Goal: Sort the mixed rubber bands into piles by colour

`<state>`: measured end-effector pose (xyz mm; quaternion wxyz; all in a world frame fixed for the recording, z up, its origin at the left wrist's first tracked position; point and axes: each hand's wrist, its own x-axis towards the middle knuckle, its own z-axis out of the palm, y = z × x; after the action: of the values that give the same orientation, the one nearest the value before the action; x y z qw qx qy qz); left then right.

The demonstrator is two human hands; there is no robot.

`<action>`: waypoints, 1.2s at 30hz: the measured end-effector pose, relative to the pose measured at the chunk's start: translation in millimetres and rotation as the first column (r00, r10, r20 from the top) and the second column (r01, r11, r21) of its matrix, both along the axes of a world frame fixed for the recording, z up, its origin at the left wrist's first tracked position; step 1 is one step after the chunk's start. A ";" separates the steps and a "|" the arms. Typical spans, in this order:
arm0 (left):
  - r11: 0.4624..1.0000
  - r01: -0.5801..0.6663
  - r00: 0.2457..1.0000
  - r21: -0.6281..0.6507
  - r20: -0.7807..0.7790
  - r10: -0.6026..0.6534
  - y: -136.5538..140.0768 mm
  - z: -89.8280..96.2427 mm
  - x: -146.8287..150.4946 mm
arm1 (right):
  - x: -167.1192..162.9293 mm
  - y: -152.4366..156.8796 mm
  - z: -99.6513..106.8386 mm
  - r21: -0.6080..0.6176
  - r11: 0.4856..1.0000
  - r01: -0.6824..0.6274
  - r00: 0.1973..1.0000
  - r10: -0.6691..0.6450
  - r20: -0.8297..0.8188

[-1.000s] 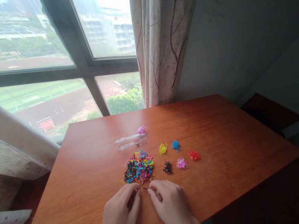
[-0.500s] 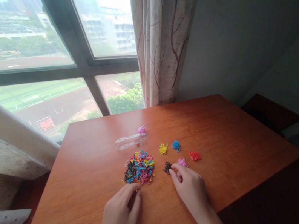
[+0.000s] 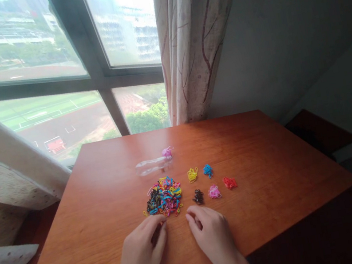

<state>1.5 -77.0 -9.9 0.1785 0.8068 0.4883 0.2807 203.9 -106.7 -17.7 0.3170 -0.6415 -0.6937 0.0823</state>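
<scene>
Before the window [image 3: 98, 79], on the table [image 3: 266, 148], five small one-colour clumps [image 3: 215, 191] lie separated, right of a larger mixed pile [image 3: 164, 198] apparently yet unsorted, while the left hand [image 3: 143, 244] and right hand [image 3: 213, 230] curl near it, whether pinching anything I cannot tell.

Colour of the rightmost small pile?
The rightmost small pile is red; best seen in the head view.
</scene>
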 end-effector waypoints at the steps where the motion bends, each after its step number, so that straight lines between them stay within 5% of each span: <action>1: 1.000 0.002 1.000 -0.007 -0.002 -0.002 -0.3 -0.5 -0.4 | -2.4 0.1 -0.1 -0.011 1.000 -0.007 1.000 0.007 0.008; 15: 0.999 0.026 0.999 -0.035 -0.024 -0.027 -0.5 -4.4 -0.9 | -25.1 12.9 8.7 -0.167 0.984 0.065 0.997 -0.059 0.040; 36: 0.999 0.028 1.000 -0.027 -0.011 -0.029 0.8 -4.0 0.5 | -24.4 1.1 2.4 -0.070 0.997 -0.022 0.996 0.016 -0.090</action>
<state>2.0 -76.2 -13.9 0.1903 0.8129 0.4815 0.2669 179.6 -105.6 -15.3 0.3240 -0.6415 -0.6814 0.1388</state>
